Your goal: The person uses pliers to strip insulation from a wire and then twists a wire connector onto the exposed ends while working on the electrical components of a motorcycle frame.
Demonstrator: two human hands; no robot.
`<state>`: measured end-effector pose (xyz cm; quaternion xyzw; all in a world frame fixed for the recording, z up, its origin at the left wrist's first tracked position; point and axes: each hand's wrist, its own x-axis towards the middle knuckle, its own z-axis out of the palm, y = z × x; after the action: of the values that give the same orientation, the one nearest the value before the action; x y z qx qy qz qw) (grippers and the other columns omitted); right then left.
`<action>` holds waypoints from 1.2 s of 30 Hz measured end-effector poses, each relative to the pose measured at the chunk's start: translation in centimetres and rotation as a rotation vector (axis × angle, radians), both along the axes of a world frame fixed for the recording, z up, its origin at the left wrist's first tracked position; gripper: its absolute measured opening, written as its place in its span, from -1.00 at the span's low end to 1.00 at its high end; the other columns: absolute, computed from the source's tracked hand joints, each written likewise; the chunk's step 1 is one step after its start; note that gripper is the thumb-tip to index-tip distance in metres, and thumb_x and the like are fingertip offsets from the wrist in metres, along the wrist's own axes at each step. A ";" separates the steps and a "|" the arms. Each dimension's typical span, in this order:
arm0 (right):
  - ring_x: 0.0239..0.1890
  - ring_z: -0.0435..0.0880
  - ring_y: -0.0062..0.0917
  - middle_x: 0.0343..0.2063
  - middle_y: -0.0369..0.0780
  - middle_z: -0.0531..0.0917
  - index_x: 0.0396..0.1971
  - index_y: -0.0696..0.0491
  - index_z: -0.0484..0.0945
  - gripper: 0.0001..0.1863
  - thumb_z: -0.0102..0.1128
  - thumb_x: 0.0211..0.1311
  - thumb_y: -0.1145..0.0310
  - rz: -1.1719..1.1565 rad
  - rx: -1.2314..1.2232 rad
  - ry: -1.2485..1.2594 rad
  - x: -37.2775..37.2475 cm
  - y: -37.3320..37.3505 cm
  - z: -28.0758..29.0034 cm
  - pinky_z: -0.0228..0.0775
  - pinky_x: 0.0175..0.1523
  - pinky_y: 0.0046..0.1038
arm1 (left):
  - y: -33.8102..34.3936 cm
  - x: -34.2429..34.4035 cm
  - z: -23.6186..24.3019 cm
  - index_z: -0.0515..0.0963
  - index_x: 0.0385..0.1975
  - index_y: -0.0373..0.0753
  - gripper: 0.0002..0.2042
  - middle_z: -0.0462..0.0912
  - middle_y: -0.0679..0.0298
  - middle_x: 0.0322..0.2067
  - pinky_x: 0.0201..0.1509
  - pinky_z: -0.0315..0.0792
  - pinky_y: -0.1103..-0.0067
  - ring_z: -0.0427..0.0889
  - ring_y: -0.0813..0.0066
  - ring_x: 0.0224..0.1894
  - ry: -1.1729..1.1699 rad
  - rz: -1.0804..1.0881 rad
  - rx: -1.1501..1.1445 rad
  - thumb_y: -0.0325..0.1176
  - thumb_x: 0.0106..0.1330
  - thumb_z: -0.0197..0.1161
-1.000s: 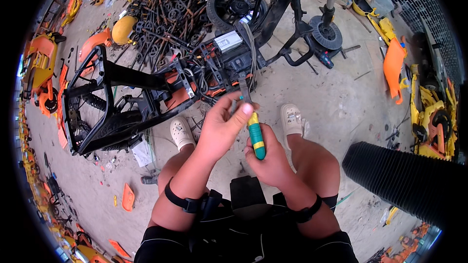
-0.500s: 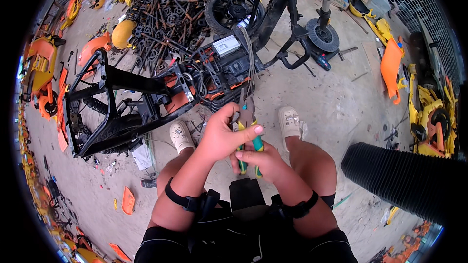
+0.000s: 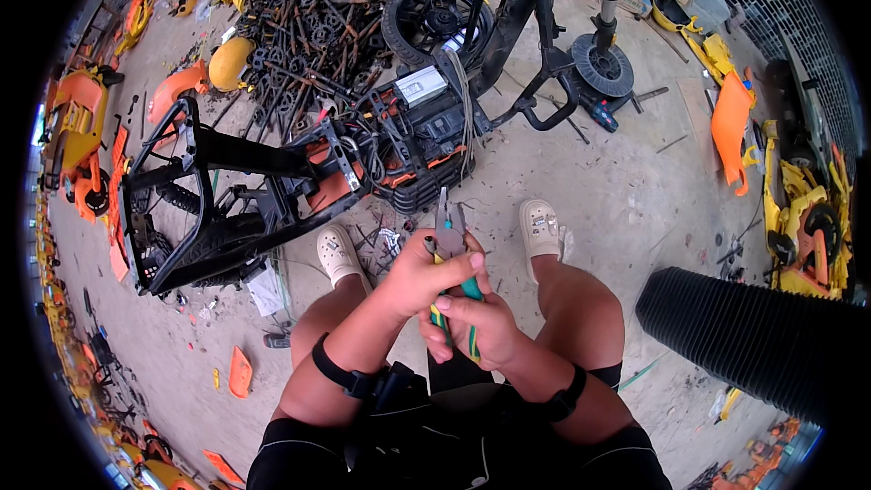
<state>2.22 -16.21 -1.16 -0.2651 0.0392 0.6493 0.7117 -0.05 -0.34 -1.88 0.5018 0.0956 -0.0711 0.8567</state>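
Observation:
Both my hands are closed around a pair of pliers [image 3: 449, 240] with green and yellow handles, held in front of my knees with the jaws pointing away from me. My left hand [image 3: 415, 277] wraps the upper part, its thumb across the tool just below the pivot. A small dark piece shows by its fingers; I cannot make out what it is. Lower down, my right hand [image 3: 481, 322] grips the handles. Just beyond the jaws lies a black stripped scooter frame [image 3: 240, 150] with an exposed battery and electronics unit [image 3: 422, 113] and a loose grey cable bundle [image 3: 467, 104].
A heap of rusty metal parts [image 3: 313, 45] lies behind the frame, beside a black wheel [image 3: 435, 18]. A power drill [image 3: 599, 115] rests on the floor by the front fork's disc. A ribbed black hose [image 3: 726, 331] juts in at right. Orange and yellow panels [image 3: 730, 127] lie around the edges.
Both hands and the pliers have come down toward me, away from the grey cables. The plier jaws now stand apart from the frame.

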 end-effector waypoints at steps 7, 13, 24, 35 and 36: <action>-0.56 0.55 -0.46 -0.49 -0.19 0.57 -0.17 0.19 0.51 -0.72 0.07 0.49 0.23 -0.039 -0.042 -0.005 0.3 0.0 0.1 0.40 -0.38 -0.41 | -0.1 0.4 0.2 0.61 -0.36 -0.33 -0.74 0.73 0.19 -0.45 -0.20 0.55 0.53 0.68 0.46 -0.35 0.048 0.015 0.069 -0.22 0.42 0.31; -0.29 0.69 -0.42 -0.31 -0.16 0.68 -0.09 0.19 0.52 -0.81 0.12 0.38 0.45 -0.009 -0.250 -0.423 1.6 0.8 -0.9 0.51 -0.19 -0.35 | 0.7 1.2 -0.7 0.57 0.01 -0.32 -0.70 0.74 0.20 -0.17 -0.07 0.56 0.55 0.66 0.55 -0.17 0.006 0.173 0.224 -0.25 0.45 0.35; -0.09 0.70 -0.49 -0.04 -0.09 0.72 0.18 0.22 0.49 -0.50 0.03 0.18 0.56 0.139 -0.219 -0.434 2.3 0.0 0.8 0.49 -0.20 -0.51 | 2.1 0.4 -0.3 0.61 0.19 -0.32 -0.63 0.71 0.37 -0.28 -0.60 0.04 0.79 0.20 0.84 -0.64 0.066 0.308 -0.112 -0.23 0.53 0.20; 0.06 0.69 -0.42 0.02 -0.14 0.68 0.19 0.23 0.47 -0.52 0.01 0.22 0.68 0.165 -0.346 -0.540 1.8 -0.6 -0.3 0.62 0.06 -0.40 | 1.6 -0.1 0.2 0.54 0.25 -0.33 -0.56 0.70 0.26 -0.06 0.03 0.55 0.55 0.65 0.54 -0.08 -0.079 0.282 -0.144 -0.40 0.41 0.40; 0.08 0.68 -0.41 0.04 -0.14 0.67 0.19 0.23 0.47 -0.52 0.01 0.23 0.70 0.155 -0.358 -0.559 1.8 -0.7 -0.2 0.63 0.10 -0.38 | 1.6 -0.1 0.4 0.54 0.25 -0.33 -0.57 0.70 0.26 -0.06 0.01 0.54 0.56 0.65 0.56 -0.08 -0.073 0.292 -0.116 -0.40 0.42 0.39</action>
<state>3.98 -16.91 -1.38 -0.5557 -0.0641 0.5867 0.5856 -0.17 1.23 -1.51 0.4345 0.1320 0.0672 0.8884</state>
